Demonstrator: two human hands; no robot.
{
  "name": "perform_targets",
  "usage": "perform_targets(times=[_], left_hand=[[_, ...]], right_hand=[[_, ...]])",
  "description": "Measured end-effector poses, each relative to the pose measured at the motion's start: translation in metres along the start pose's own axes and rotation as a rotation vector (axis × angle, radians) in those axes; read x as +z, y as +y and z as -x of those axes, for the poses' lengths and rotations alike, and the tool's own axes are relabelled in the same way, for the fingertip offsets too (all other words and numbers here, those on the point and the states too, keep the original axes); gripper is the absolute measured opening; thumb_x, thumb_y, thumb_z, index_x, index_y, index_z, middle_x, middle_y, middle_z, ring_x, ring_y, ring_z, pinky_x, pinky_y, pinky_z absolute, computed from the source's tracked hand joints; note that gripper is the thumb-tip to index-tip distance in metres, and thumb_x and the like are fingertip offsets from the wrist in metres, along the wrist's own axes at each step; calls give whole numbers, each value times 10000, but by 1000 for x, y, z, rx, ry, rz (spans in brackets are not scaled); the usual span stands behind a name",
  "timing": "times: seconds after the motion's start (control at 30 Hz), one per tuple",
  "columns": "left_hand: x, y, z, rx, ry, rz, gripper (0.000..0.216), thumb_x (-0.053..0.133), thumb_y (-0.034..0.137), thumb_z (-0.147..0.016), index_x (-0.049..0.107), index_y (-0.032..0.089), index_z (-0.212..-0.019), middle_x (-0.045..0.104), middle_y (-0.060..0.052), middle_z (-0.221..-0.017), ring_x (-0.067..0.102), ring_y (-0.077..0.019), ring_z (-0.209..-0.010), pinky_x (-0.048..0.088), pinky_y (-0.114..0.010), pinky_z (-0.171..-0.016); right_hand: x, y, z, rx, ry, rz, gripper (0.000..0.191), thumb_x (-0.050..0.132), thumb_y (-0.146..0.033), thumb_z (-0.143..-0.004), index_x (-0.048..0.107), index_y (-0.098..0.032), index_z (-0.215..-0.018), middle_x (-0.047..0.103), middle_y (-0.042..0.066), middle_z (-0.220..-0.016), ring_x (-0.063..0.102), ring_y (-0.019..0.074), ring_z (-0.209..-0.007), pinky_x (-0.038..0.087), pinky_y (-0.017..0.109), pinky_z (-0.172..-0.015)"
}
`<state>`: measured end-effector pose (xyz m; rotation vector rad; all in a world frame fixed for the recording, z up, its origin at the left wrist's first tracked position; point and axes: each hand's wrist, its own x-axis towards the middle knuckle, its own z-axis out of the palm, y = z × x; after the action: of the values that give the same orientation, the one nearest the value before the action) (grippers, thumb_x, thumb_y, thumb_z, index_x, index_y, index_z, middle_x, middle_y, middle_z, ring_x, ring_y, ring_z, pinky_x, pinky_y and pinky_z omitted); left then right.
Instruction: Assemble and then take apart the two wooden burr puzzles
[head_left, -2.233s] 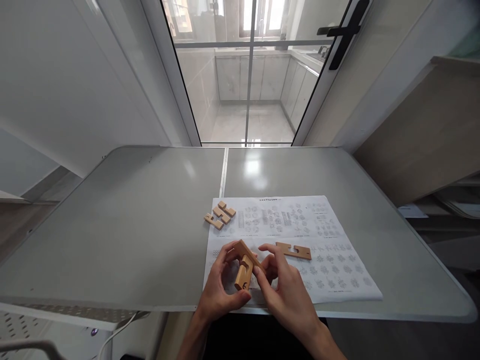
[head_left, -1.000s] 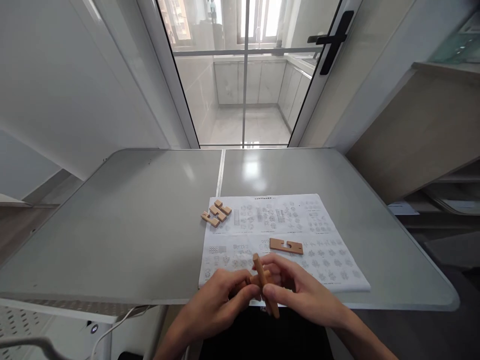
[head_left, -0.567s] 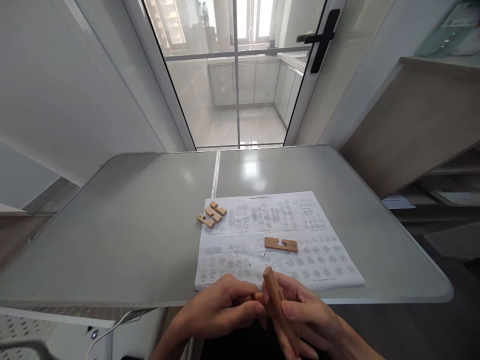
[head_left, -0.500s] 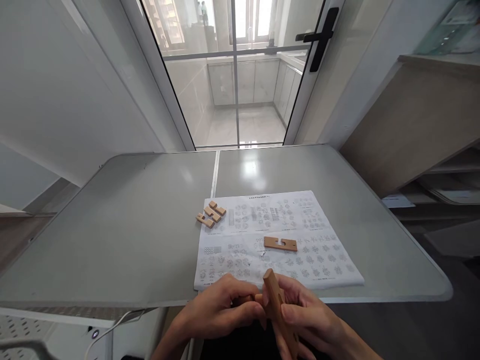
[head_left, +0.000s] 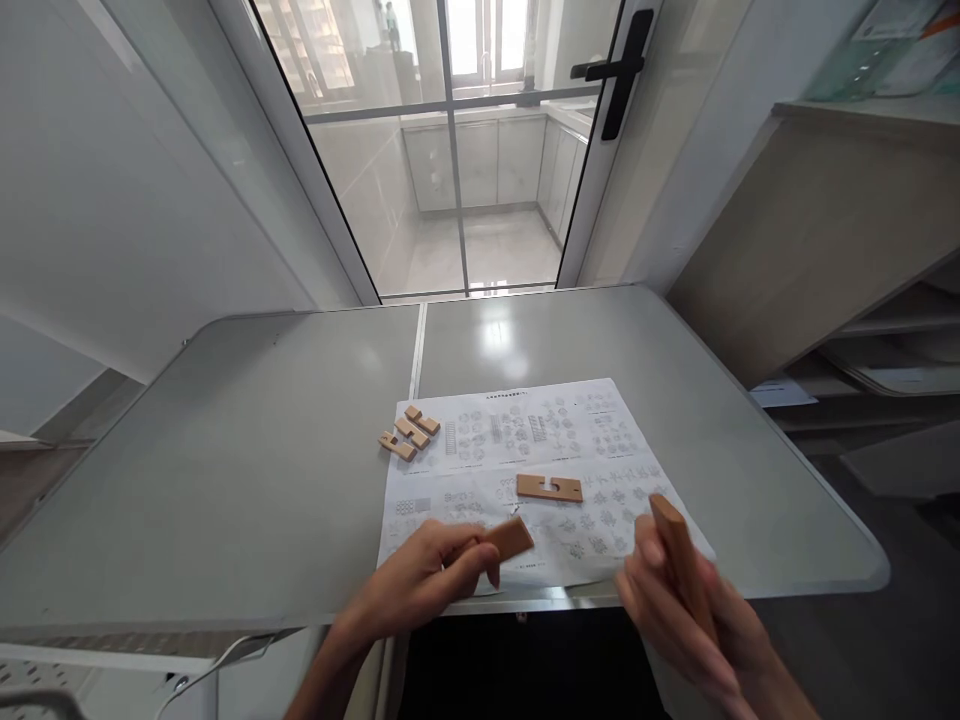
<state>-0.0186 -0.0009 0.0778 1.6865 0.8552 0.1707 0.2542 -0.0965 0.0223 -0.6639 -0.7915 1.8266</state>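
My left hand point(head_left: 431, 575) is closed on a flat wooden puzzle piece point(head_left: 511, 540), whose squared end sticks out past the fingers over the front of the sheet. Further right, my right hand point(head_left: 675, 600) grips a longer wooden puzzle piece point(head_left: 681, 560), tilted with its end up; the hand is slightly blurred. The two hands are well apart. On the printed sheet point(head_left: 480, 470) lies a flat notched wooden piece point(head_left: 550, 488), just beyond the hands. Several small notched wooden pieces point(head_left: 409, 432) sit together at the sheet's left edge.
The grey folding table point(head_left: 300, 480) has a seam point(head_left: 418, 350) down its surface. Beyond its far edge stands a glass door point(head_left: 465, 150) with a black handle point(head_left: 619, 72). A wooden shelf unit point(head_left: 810, 250) is at the right. A cable point(head_left: 217, 668) hangs below the table at left.
My hands, together before, have separated. The right hand has moved right with its long wooden piece, and the piece in my left hand now shows clearly. The view has shifted slightly.
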Motion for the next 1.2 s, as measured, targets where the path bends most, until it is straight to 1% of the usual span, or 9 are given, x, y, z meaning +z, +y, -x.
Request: perform_targets(times=[0.03, 0.1, 0.2, 0.3, 0.47, 0.67, 0.9, 1.13, 1.2], left_hand=[[0, -3, -3, -36, 72, -23, 525, 426, 601, -1077, 674, 172, -904, 445, 53, -631, 398, -114, -560, 315, -230, -540], [4, -6, -12, -98, 178, -113, 471, 404, 587, -1084, 636, 186, -995, 451, 63, -628, 418, -132, -562, 321, -241, -552], [13, -7, -26, -82, 215, -305, 372, 391, 503, -1105, 610, 211, -1035, 583, 38, -687, 521, -162, -605, 352, -266, -601], [22, -7, -40, -18, 193, -503, 338, 388, 407, -1112, 609, 219, -939, 693, -8, -780, 621, -196, -682, 373, -289, -636], [33, -10, -57, 52, 199, -691, 309, 417, 344, -1114, 614, 224, -907, 765, -37, -899, 717, -226, -778, 420, -291, -666], [41, -20, -75, 35, 253, -816, 241, 445, 316, -1111, 613, 202, -978, 785, -65, -910, 756, -258, -778, 452, -299, -636], [47, -34, -86, 66, 398, -833, 155, 551, 346, -1078, 564, 197, -1037, 755, -54, -995, 759, -236, -848, 506, -299, -655], [49, -43, -91, 156, 546, -866, 154, 628, 329, -1028, 548, 215, -1095, 667, -56, -1146, 719, -185, -779, 499, -268, -541], [50, -44, -93, 189, 592, -861, 164, 639, 312, -1015, 552, 212, -1112, 652, -72, -1167, 718, -196, -801, 529, -282, -554]], right_hand=[[-2, -10, -2, 30, 104, 162, 537, 538, -780, -990, 606, -253, -1066, 475, -115, -428, 351, 87, -239, 333, 199, -340], [-8, -26, -11, 26, 301, 556, 434, 554, -639, -1057, 638, -220, -1129, 605, -47, -585, 546, 132, -449, 481, 256, -526], [-20, -33, -31, -116, 492, 1139, 434, 515, -624, -1069, 688, -228, -1109, 632, -15, -667, 571, 177, -562, 448, 300, -573], [-35, -25, -47, -158, 521, 1385, 427, 455, -583, -1101, 708, -243, -1051, 716, 24, -783, 628, 207, -641, 460, 327, -629], [-48, -10, -62, -196, 512, 1390, 396, 464, -525, -1112, 704, -227, -1009, 755, 72, -976, 702, 250, -850, 510, 366, -758], [-54, -4, -67, -224, 449, 1356, 294, 512, -449, -1108, 703, -229, -1143, 758, 90, -1125, 707, 274, -997, 542, 414, -864], [-53, 1, -67, -278, 445, 1407, 276, 495, -378, -1121, 720, -225, -1168, 726, 96, -1110, 688, 275, -1021, 540, 429, -894], [-57, 3, -68, -313, 462, 1366, 259, 498, -361, -1119, 731, -249, -1137, 705, 95, -1099, 679, 274, -1014, 548, 426, -895], [-58, 3, -68, -318, 474, 1356, 248, 508, -354, -1113, 735, -257, -1128, 705, 94, -1101, 680, 280, -1021, 549, 430, -900]])
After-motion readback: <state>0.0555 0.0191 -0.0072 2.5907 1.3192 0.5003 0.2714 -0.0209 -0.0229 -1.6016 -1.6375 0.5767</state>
